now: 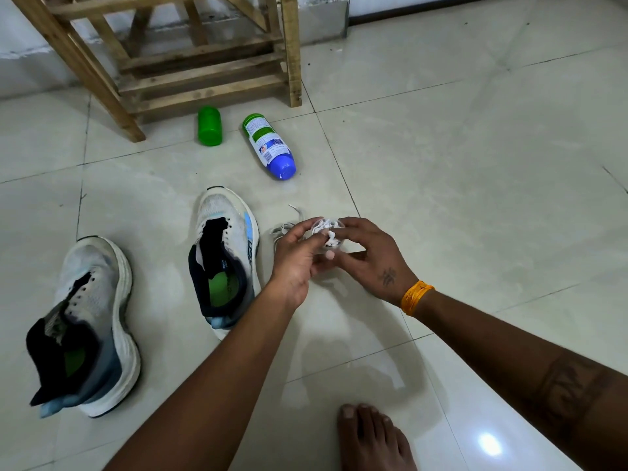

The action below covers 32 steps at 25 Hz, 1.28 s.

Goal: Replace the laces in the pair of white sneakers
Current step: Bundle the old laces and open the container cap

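A bare foot (372, 436) rests on the glossy tiled floor (475, 164). Two unlaced white mesh sneakers (91, 321) (222, 256) lie lengthwise, toes pointing away. Just right of them, the left hand (295, 256) and right hand (370, 256) together pinch a bundled white shoelace (326, 231). Beyond lies a blue-capped spray can (270, 146).

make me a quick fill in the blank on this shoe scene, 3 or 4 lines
1. Both hands hold a bundle of white ____.
2. The two sneakers stand on the floor with ____ laces in their eyelets.
3. The bottle with the blue cap lies on its ____.
4. The band on the right wrist is ____.

Missing words: laces; no; side; orange
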Motion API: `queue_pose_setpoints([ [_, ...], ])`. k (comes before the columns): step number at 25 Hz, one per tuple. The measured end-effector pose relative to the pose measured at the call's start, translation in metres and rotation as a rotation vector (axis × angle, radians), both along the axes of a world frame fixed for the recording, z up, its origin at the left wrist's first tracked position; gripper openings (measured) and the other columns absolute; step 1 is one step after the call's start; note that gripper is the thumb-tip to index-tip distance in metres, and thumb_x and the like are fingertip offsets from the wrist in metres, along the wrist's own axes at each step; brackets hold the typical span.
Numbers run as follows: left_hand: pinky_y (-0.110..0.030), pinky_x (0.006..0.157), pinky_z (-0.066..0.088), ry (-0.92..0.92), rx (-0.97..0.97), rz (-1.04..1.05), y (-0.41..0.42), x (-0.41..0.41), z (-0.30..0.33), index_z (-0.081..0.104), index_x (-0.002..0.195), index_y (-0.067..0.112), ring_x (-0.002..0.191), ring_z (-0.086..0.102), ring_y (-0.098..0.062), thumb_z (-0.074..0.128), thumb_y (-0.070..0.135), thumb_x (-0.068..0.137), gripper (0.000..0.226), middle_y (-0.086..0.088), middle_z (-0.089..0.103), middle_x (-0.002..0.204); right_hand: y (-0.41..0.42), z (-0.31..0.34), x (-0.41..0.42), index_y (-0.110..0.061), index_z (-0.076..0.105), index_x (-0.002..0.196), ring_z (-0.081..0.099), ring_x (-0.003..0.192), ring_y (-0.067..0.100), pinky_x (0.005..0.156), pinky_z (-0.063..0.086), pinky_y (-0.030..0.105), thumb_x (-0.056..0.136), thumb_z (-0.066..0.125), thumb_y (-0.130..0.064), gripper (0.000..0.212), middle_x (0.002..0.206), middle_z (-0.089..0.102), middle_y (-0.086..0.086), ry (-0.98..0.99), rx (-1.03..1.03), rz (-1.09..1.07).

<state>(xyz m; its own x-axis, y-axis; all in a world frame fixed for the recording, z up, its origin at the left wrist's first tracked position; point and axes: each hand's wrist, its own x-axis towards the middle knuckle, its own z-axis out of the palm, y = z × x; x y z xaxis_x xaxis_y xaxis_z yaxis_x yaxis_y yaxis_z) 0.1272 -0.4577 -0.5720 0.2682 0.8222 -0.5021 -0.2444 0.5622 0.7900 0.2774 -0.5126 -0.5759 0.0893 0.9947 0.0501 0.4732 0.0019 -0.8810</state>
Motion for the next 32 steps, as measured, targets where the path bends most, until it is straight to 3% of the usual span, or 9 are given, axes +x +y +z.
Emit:
queue_pose_setpoints([
  [6,-0.037,0.074,0.063,-0.037,0.01,-0.1,-0.011,0.011,0.005,0.067,0.127,0.016,0.095,0.074,-0.046,0.072,0.029,0.095,0.035,-0.016,0.075,0.115,0.01,-0.003,0.014,-0.022,0.08,0.078,0.068,0.093,0.011,0.085,0.057,0.037,0.082,0.083,-0.023,0.005,0.095,0.07,-0.006,0.148,-0.001,-0.298],
  [9,-0.038,0.073,0.063,-0.002,0.011,-0.063,-0.01,0.011,0.0,0.066,0.126,0.015,0.095,0.073,-0.047,0.073,0.021,0.095,0.033,-0.013,0.077,0.108,0.007,0.002,0.014,-0.024,0.08,0.08,0.065,0.095,0.005,0.084,0.048,0.016,0.082,0.082,-0.015,0.009,0.101,0.067,-0.006,0.062,-0.004,-0.163],
  [13,-0.037,0.069,0.061,0.08,-0.008,-0.02,-0.008,0.015,-0.004,0.067,0.123,0.016,0.083,0.075,-0.04,0.071,0.02,0.096,0.027,-0.01,0.078,0.101,-0.011,0.0,0.028,-0.022,0.08,0.092,0.067,0.099,0.01,0.088,0.055,0.034,0.086,0.073,-0.013,0.013,0.104,0.069,-0.006,0.089,-0.02,-0.219],
  [17,-0.035,0.066,0.062,0.156,0.019,-0.023,-0.01,0.025,-0.015,0.071,0.118,0.018,0.082,0.073,-0.028,0.074,0.021,0.094,0.024,-0.01,0.076,0.106,-0.039,-0.012,0.046,-0.03,0.071,0.121,0.059,0.107,0.022,0.085,0.052,0.036,0.085,0.076,-0.043,0.039,0.124,0.06,-0.003,-0.56,-0.299,-0.042],
  [19,-0.034,0.065,0.061,0.186,0.02,-0.018,-0.011,0.029,-0.018,0.073,0.113,0.019,0.084,0.07,-0.019,0.076,0.022,0.091,0.022,-0.008,0.076,0.106,-0.045,-0.018,0.046,-0.033,0.061,0.136,0.056,0.111,0.027,0.084,0.052,0.037,0.084,0.075,-0.05,0.056,0.132,0.056,-0.002,-0.695,-0.4,0.02],
  [22,-0.032,0.063,0.059,0.191,0.004,-0.01,-0.012,0.032,-0.021,0.073,0.112,0.018,0.083,0.07,-0.018,0.078,0.02,0.09,0.023,-0.008,0.076,0.105,-0.042,-0.023,0.047,-0.027,0.057,0.135,0.06,0.097,0.03,0.078,0.052,0.037,0.079,0.08,-0.046,0.063,0.116,0.056,0.003,-0.594,-0.447,-0.061],
  [27,-0.031,0.064,0.059,0.167,-0.027,0.012,-0.016,0.03,-0.027,0.074,0.114,0.015,0.082,0.073,-0.022,0.08,0.016,0.088,0.027,-0.014,0.076,0.108,-0.034,-0.026,0.053,-0.019,0.062,0.081,0.062,0.079,0.029,0.065,0.048,0.033,0.088,0.071,-0.037,0.022,0.079,0.063,0.002,-0.275,-0.473,-0.268],
  [30,-0.031,0.065,0.06,0.147,-0.03,0.001,-0.019,0.032,-0.026,0.074,0.115,0.012,0.08,0.074,-0.021,0.08,0.013,0.088,0.028,-0.014,0.077,0.106,-0.024,-0.018,0.041,-0.023,0.062,0.087,0.068,0.076,0.029,0.07,0.059,0.05,0.093,0.056,-0.044,0.022,0.081,0.066,0.001,-0.074,-0.288,-0.373],
  [32,-0.034,0.07,0.062,0.129,-0.052,0.035,-0.02,0.034,-0.022,0.075,0.115,0.011,0.079,0.074,-0.02,0.08,0.012,0.088,0.027,-0.011,0.078,0.1,-0.017,-0.006,0.03,-0.029,0.07,0.105,0.069,0.083,0.02,0.076,0.059,0.046,0.097,0.054,-0.043,0.022,0.093,0.07,-0.005,-0.103,-0.173,-0.27],
])
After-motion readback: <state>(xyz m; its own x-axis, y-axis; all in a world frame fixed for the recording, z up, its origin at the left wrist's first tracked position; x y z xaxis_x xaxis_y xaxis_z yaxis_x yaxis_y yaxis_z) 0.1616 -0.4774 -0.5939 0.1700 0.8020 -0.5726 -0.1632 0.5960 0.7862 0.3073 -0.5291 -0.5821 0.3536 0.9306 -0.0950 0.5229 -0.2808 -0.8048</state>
